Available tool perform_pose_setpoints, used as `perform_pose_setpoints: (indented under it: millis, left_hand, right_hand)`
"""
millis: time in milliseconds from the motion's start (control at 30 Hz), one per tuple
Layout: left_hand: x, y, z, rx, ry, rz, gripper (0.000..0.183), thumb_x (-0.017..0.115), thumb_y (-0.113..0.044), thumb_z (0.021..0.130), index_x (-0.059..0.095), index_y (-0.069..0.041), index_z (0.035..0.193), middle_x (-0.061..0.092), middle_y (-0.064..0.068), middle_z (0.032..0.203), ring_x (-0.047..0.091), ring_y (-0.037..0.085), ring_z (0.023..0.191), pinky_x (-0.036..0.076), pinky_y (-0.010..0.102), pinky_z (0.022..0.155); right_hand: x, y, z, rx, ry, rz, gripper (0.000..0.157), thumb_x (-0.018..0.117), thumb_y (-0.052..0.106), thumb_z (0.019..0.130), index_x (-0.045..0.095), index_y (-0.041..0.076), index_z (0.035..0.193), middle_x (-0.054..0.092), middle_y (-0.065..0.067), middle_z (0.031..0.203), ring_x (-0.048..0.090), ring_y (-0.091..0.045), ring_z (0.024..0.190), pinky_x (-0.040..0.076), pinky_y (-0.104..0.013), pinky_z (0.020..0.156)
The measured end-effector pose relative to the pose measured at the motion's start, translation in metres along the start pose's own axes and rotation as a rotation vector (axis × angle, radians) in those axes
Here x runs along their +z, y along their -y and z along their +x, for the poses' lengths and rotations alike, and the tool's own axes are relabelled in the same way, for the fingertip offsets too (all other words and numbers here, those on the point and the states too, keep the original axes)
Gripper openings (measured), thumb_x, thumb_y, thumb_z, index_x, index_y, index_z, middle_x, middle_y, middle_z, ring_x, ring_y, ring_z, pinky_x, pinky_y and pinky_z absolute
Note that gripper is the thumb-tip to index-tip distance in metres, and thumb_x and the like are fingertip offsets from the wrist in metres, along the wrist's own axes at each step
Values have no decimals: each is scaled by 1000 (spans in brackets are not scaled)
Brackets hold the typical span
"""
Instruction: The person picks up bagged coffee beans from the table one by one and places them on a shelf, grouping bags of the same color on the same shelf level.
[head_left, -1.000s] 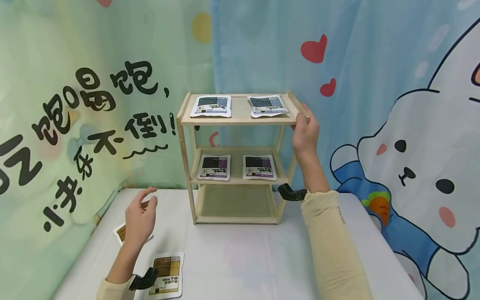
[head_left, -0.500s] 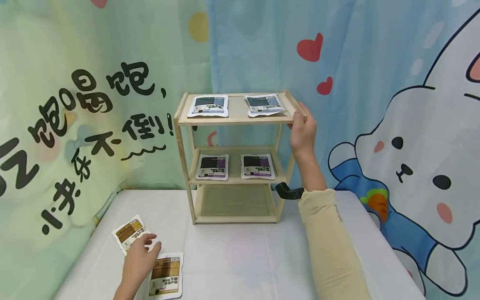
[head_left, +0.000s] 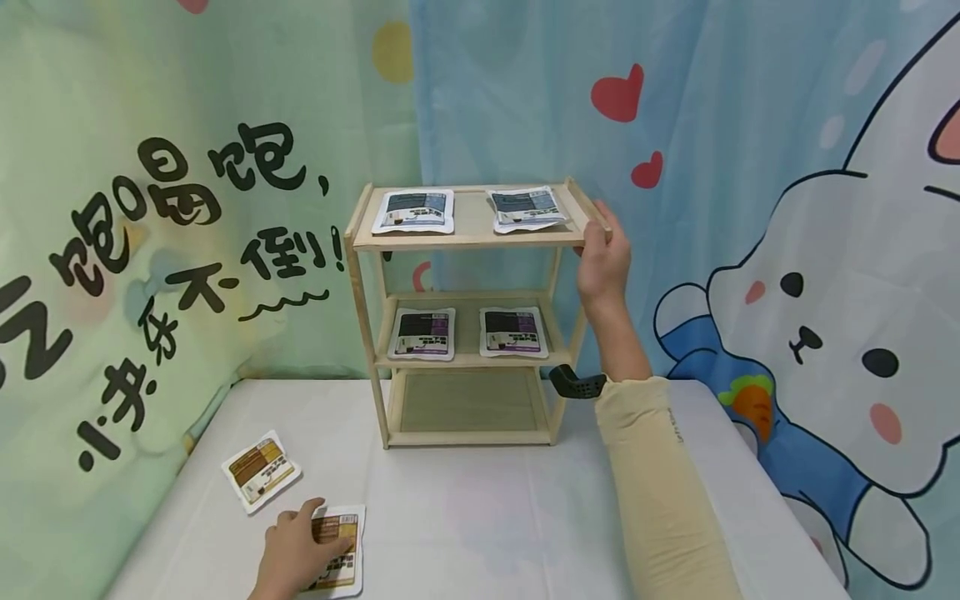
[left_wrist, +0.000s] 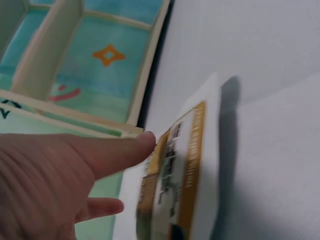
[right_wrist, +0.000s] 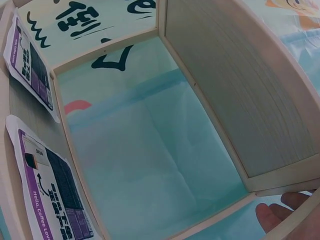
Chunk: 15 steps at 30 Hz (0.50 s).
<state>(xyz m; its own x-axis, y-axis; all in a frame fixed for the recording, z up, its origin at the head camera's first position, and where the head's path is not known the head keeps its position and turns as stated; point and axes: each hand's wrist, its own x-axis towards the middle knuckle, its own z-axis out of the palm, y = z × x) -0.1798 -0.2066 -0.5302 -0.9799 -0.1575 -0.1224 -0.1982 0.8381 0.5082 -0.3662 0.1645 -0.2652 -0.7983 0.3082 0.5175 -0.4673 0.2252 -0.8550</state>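
Nearer the person than a moment ago, the left grip (head_left: 296, 552) stands with fingers spread over the closer brown packet (head_left: 339, 572) on the bench (head_left: 457, 525). Another brown packet (head_left: 261, 472) lies beyond. Farther back, the right grip (head_left: 604, 262) holds the wooden rack (head_left: 480, 242) by its top right edge.

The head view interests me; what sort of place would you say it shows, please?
Probably a staged corner, perhaps for demonstrations: cartoon-printed curtains hang behind a white-covered table, and a wooden rack on it holds flat packets.
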Motion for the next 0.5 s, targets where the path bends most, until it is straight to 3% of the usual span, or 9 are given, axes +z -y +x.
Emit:
perform_pose_setpoints:
  millis: [133,267,500]
  left_hand:
    - [6,-1,-3,-3,-30,-9,86,86,-41,66,51,4,131,47,33,101,48,48,88,44,58,75]
    - [7,-4,-3,-18,-42,-83,89,90,-33,63,47,3,132,43,31,98,51,40,79,47,52,68]
    - [8,-7,3,0,-85,-166,77,90,-25,65,53,0,128,63,25,106,63,36,87,50,51,73]
  right_hand:
    - [0,-3,0,7,-4,-6,53,31,23,99,37,6,149,43,-18,143,49,-23,121,42,-33,99]
    - [1,-3,0,4,2,16,53,32,23,99,37,6,149,42,-19,143,49,-24,122,41,-34,100]
    - [1,-2,1,-7,-5,11,53,31,26,100,37,7,149,42,-18,142,49,-24,122,41,-31,100]
